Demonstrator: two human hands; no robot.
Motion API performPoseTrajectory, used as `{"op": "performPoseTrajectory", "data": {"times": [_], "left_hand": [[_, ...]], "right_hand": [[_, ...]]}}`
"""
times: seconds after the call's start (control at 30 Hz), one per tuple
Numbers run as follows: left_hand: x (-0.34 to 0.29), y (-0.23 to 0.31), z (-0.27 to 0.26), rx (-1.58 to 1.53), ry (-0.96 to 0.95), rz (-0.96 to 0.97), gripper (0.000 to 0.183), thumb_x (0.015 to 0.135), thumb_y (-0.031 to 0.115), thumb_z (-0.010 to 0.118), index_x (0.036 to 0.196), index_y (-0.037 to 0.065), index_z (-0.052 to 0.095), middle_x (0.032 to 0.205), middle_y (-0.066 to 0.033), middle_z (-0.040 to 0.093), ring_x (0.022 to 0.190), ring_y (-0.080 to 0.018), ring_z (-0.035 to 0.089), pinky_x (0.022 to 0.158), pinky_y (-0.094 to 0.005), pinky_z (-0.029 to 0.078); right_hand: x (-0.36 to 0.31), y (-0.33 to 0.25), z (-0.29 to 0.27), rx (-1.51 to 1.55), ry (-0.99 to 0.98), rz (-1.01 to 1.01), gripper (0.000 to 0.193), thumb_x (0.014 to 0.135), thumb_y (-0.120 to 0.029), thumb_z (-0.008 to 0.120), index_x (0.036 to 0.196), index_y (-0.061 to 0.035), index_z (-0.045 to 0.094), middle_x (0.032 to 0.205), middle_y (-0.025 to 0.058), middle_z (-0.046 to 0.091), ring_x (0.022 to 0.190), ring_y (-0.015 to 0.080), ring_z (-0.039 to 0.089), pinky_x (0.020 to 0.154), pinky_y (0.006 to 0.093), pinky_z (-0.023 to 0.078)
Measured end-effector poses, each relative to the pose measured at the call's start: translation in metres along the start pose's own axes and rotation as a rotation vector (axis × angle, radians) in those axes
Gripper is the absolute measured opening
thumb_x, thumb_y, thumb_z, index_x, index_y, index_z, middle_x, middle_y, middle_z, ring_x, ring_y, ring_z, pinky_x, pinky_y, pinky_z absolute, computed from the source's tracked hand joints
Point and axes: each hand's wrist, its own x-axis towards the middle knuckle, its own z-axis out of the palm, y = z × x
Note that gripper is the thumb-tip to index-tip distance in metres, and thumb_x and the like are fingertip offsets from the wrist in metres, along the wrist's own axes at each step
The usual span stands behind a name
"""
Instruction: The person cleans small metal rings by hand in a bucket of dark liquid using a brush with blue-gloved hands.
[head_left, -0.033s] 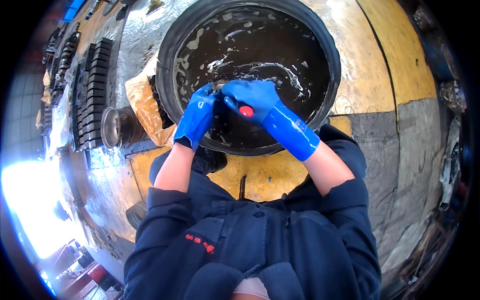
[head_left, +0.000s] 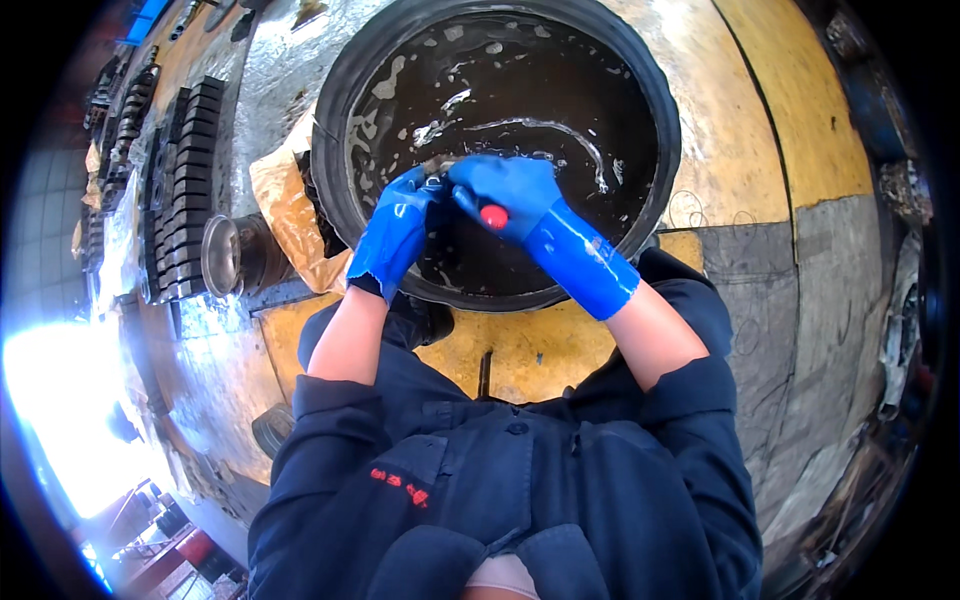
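A large round black tub [head_left: 668, 120] holds dark liquid with streaks of foam. Both my hands wear blue rubber gloves and meet over the tub's near side. My left hand [head_left: 395, 235] grips a small grey metal part [head_left: 434, 183], mostly hidden by the fingers. My right hand [head_left: 512, 188] is closed around a tool with a red handle end [head_left: 493, 216], and its working end, hidden by the gloves, is pressed against the part. My dark blue jacket sleeves are pushed up over bare forearms.
Rows of dark metal parts [head_left: 185, 190] lie on the wet floor at the left. A shiny metal cylinder [head_left: 235, 255] lies on its side next to a brown crumpled sheet [head_left: 285, 200] by the tub. Yellow-painted floor [head_left: 780, 100] surrounds the tub at the right.
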Motion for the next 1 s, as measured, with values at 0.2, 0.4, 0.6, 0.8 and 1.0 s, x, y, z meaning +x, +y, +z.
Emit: {"op": "performPoseTrajectory", "data": {"times": [0.2, 0.4, 0.6, 0.8, 1.0], "left_hand": [[0.003, 0.004, -0.002, 0.112, 0.086, -0.112, 0.048, 0.112, 0.040, 0.071, 0.143, 0.004, 0.073, 0.130, -0.0069, 0.080, 0.114, -0.0164, 0.075, 0.096, -0.0339, 0.058], [0.010, -0.009, -0.007, 0.130, 0.102, -0.067, 0.048, 0.112, 0.040, 0.072, 0.143, 0.003, 0.072, 0.127, -0.0076, 0.081, 0.113, -0.0181, 0.077, 0.094, -0.0347, 0.060], [0.004, 0.006, 0.001, 0.054, 0.106, -0.010, 0.052, 0.110, 0.038, 0.077, 0.148, 0.002, 0.070, 0.135, -0.0092, 0.079, 0.121, -0.0209, 0.076, 0.095, -0.0360, 0.063], [0.018, -0.009, -0.001, 0.059, 0.143, -0.005, 0.056, 0.113, 0.038, 0.071, 0.153, -0.001, 0.064, 0.139, -0.0107, 0.078, 0.126, -0.0214, 0.076, 0.098, -0.0374, 0.064], [0.017, -0.019, -0.015, 0.028, 0.146, -0.033, 0.055, 0.115, 0.038, 0.067, 0.153, -0.001, 0.063, 0.145, -0.0110, 0.076, 0.130, -0.0215, 0.075, 0.101, -0.0384, 0.062]], "right_hand": [[-0.005, 0.017, -0.006, 0.119, 0.040, 0.407, 0.016, 0.104, -0.029, 0.073, 0.111, -0.0202, 0.084, 0.109, 0.0113, 0.083, 0.098, 0.0355, 0.079, 0.088, 0.0427, 0.064], [0.001, 0.002, -0.009, 0.216, 0.199, 0.235, 0.021, 0.101, -0.035, 0.077, 0.112, -0.0190, 0.084, 0.104, 0.0098, 0.083, 0.098, 0.0350, 0.079, 0.089, 0.0437, 0.065], [0.000, 0.011, -0.015, 0.369, -0.106, 0.963, 0.039, 0.101, -0.043, 0.071, 0.107, -0.0066, 0.084, 0.100, 0.0157, 0.084, 0.100, 0.0310, 0.081, 0.092, 0.0426, 0.061], [-0.015, 0.041, -0.006, 0.491, -0.060, 1.037, 0.045, 0.099, -0.046, 0.074, 0.110, -0.0031, 0.083, 0.099, 0.0142, 0.083, 0.097, 0.0280, 0.079, 0.091, 0.0410, 0.060], [-0.001, 0.010, -0.020, 0.153, -0.108, 0.985, 0.036, 0.100, -0.039, 0.075, 0.108, -0.0056, 0.083, 0.094, 0.0149, 0.083, 0.091, 0.0246, 0.080, 0.089, 0.0401, 0.061]]}}
